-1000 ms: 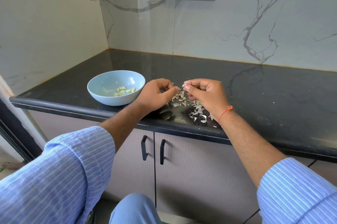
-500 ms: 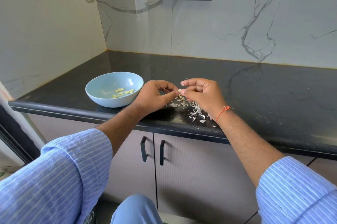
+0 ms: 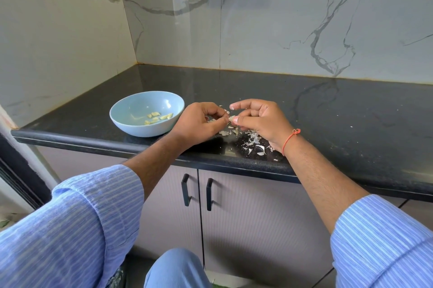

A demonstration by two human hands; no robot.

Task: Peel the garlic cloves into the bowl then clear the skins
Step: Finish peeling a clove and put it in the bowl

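Two hands: my left hand (image 3: 199, 123) and right hand (image 3: 260, 121) pinch one small pale garlic clove (image 3: 231, 119) between thumb tips.
Skins: papery white garlic skins (image 3: 254, 141) litter the black stone counter (image 3: 339, 128), under my right wrist.
Bowl: round pale-blue ceramic bowl (image 3: 131, 121) at nine o'clock of my hands, peeled yellow cloves (image 3: 159, 118) inside.
Advice: I'd judge it best to peel low over the pile, then drop the clove leftward.
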